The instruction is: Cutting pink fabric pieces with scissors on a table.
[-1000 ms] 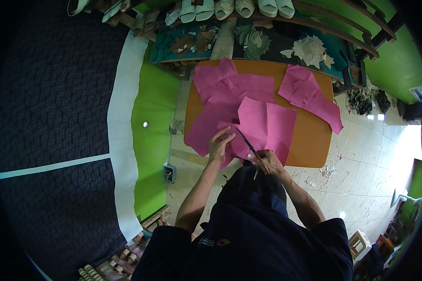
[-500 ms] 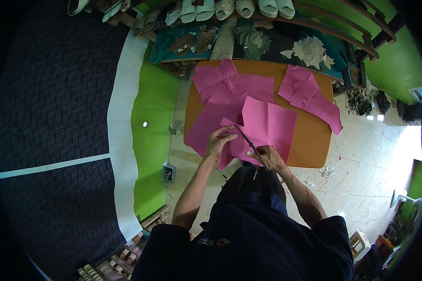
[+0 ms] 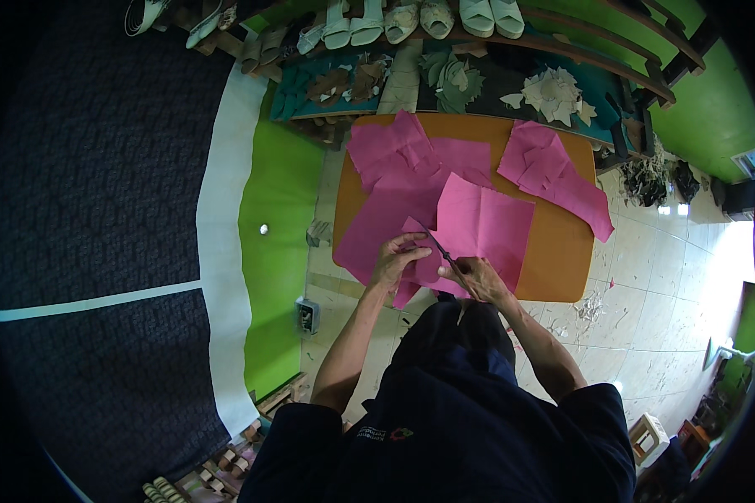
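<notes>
My right hand [image 3: 481,279] is closed round the handles of a pair of dark scissors [image 3: 446,254], whose blades point up and left over a pink sheet [image 3: 429,268]. The edge of that sheet is pinched in my left hand [image 3: 401,258], just left of the blades. A creased, squarish pink piece [image 3: 486,220] lies beyond the scissors. More pink material [image 3: 386,210] spreads across the left half of the orange table [image 3: 549,267]. Whether the blades are fully closed is too small to make out.
Folded pink pieces [image 3: 554,172] rest at the table's right. Behind it, a low shelf bears green cut pieces [image 3: 451,82] and cream ones [image 3: 554,94], with pale sandals [image 3: 367,27] above. Scraps [image 3: 591,307] litter the tiled floor at right. A green wall [image 3: 281,218] stands left.
My left hand has shifted slightly right and down, nearer the scissors, still pinching the pink sheet. The scissors have moved only a little. The whole view has shifted slightly.
</notes>
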The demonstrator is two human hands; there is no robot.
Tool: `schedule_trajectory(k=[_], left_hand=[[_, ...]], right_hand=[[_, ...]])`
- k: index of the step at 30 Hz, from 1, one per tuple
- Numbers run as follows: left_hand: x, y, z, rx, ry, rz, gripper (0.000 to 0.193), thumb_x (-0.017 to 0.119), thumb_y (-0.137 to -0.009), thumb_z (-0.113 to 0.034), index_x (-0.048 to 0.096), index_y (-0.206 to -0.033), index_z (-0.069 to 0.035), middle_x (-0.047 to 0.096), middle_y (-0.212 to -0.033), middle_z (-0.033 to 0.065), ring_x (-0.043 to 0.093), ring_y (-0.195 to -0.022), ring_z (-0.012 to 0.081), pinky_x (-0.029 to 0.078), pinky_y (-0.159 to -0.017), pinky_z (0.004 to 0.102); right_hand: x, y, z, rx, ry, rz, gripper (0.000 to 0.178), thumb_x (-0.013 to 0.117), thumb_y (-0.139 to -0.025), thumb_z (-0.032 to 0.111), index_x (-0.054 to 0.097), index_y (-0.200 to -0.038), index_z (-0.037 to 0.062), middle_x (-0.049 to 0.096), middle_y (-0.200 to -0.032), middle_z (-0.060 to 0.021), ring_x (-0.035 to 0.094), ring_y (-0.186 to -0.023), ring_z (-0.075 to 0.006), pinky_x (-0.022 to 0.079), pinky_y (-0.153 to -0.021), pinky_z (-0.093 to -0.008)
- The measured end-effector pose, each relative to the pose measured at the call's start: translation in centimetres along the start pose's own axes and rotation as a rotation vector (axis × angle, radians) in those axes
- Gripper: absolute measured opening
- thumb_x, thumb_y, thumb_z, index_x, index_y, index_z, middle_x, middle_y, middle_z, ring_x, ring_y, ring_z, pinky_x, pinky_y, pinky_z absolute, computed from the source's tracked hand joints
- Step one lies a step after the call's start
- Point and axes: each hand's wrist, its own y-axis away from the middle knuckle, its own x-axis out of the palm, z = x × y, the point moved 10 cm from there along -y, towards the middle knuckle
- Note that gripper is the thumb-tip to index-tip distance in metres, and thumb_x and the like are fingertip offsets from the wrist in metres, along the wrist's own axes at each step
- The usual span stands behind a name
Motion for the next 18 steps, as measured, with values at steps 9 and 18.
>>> schedule_trajectory(k=[9,18], left_hand=[[0.7,0.3,-0.8,0.031,0.041,0.03,0.033,0.075,-0.084,-0.002,0.07,-0.116,-0.004,0.071,-0.092,0.004,0.068,-0.079,0.0106,0.057,-0.073,0.0244],[1.6,0.7,-1.3,0.034,0.03,0.023,0.038,0.074,-0.085,-0.002,0.067,-0.122,-0.005,0.072,-0.092,0.0046,0.07,-0.082,0.0105,0.061,-0.07,0.0272]], right_hand=[[0.7,1.8,0.1,0.066,-0.133,0.056,0.067,0.057,-0.094,0.063,0.063,-0.085,-0.0039,0.052,-0.059,-0.0105,0.059,-0.057,-0.0212,0.047,-0.056,-0.0397],[1.6,2.0,-1.2,0.08,-0.207,-0.04,0.07,0.055,-0.095,0.064,0.06,-0.084,-0.005,0.051,-0.06,-0.012,0.049,-0.053,-0.0215,0.042,-0.056,-0.0439]])
